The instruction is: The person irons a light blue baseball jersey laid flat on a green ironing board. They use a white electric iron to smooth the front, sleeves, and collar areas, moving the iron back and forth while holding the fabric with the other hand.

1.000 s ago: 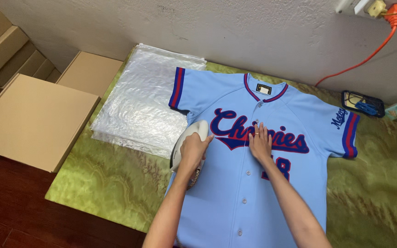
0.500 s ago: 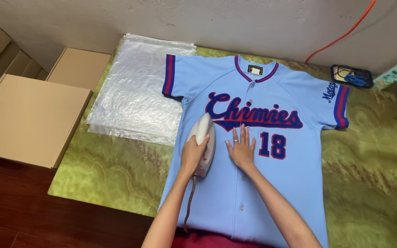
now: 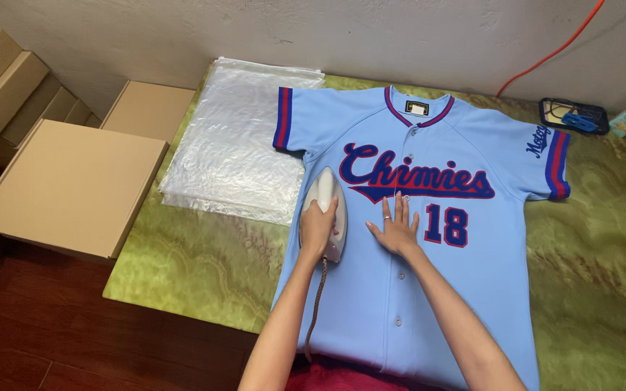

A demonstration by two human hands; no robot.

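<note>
A light blue baseball jersey [image 3: 429, 275] lies face up and flat on a table with a green marbled cover [image 3: 204, 268], its collar toward the wall and its hem at the near edge. The jersey has short sleeves, each banded in dark blue and red, and the same colours trim the V-shaped collar. Dark blue script lettering with red outline runs across the chest above a swooping underline, and a two-digit number sits below it on the wearer's left side. A row of small buttons runs down the middle of the front, closed.

The left hand [image 3: 318, 230] is closed around the handle of a white clothes iron [image 3: 327, 210], which rests soleplate down on the jersey, just below the start of the lettering and near the jersey's edge. The iron's braided cord [image 3: 314, 308] trails back along the forearm. The right hand [image 3: 396, 230] lies open, palm down and fingers spread, pressing the cloth just beside the button row, under the lettering and close to the number; a ring shows on one finger.

Beside the jersey's sleeve on the iron's side lies a stack of clear plastic bags [image 3: 237, 145]. Beyond those, off the table, are closed cardboard boxes [image 3: 74, 185]. Past the jersey's other sleeve sits a small dark tray [image 3: 572, 116], and an orange cable [image 3: 552, 52] runs up the wall.
</note>
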